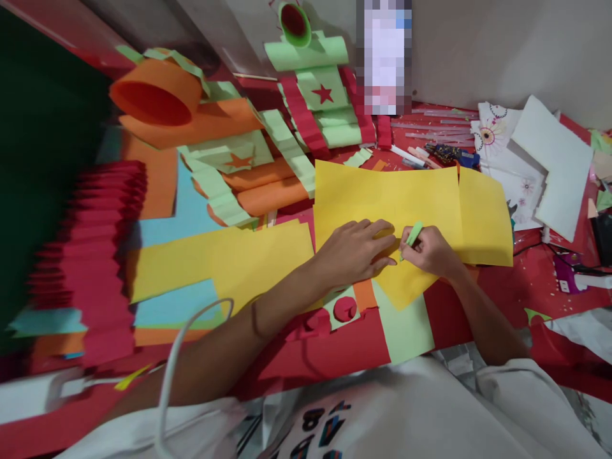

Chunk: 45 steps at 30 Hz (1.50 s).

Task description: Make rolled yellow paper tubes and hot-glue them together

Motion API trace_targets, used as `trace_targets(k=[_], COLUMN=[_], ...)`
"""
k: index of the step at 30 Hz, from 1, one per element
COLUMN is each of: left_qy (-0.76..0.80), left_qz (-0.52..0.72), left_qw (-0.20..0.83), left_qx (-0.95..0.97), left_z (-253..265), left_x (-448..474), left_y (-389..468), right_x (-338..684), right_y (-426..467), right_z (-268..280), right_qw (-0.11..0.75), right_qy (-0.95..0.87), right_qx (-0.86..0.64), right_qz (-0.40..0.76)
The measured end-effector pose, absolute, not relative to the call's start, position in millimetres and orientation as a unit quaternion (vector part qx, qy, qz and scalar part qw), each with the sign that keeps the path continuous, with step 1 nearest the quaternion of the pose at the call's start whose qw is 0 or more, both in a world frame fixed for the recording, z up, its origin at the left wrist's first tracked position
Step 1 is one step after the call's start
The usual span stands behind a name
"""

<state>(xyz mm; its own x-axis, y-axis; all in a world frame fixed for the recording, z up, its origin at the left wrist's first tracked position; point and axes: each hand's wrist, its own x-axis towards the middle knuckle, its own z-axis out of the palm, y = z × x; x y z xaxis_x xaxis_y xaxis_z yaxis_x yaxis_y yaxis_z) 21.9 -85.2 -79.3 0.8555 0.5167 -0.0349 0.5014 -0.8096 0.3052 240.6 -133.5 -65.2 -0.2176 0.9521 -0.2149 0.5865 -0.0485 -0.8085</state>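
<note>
My left hand [358, 250] lies flat on a yellow paper sheet [382, 197], fingers stretched out to the right. Close beside its fingertips, my right hand [430, 250] is closed round a slim light green pen-like tool [414, 234], whose lower end points down at the yellow paper; its exact kind is too small to make out. A second yellow piece [482, 217] adjoins the sheet on the right. Below my hands, a pale green strip [399, 319] and red paper rounds [345, 309] show from under the yellow paper and my forearm.
Orange-and-green paper models [229, 166] and a red-and-green one [325, 95] stand at the back left. Pleated red paper [100, 255] lies far left. Glue sticks [435, 127], pens [406, 156] and white board [554, 159] are right. A white cable [169, 376] crosses my left arm.
</note>
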Motion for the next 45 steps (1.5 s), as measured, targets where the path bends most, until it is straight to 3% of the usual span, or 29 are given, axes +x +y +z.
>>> trace_targets(k=[18,28,36,45], left_qy=[0.265,0.254,0.549,0.633], left_qz=[0.024,0.026,0.081,0.151], left_qw=[0.145,0.150,0.037,0.175], left_qx=[0.953,0.955,0.831,0.739], left_z=[-80.0,-74.5,-70.7,-71.7], left_x=[20.8,18.6,-25.2,-25.3], left_y=[-85.2,-86.7,-99.3,-111.8], right_x=[244.0,251.8,247.3,246.8], right_y=[-133.8,-125.9,-130.3,-127.0], right_z=[-66.8,-88.5,-86.1,-86.5], right_qw=[0.202,0.359,0.362,0.321], right_qy=[-0.656,-0.518,-0.568,-0.648], right_qx=[-0.554,-0.581,-0.571,-0.565], right_qz=[0.472,0.514,0.470,0.398])
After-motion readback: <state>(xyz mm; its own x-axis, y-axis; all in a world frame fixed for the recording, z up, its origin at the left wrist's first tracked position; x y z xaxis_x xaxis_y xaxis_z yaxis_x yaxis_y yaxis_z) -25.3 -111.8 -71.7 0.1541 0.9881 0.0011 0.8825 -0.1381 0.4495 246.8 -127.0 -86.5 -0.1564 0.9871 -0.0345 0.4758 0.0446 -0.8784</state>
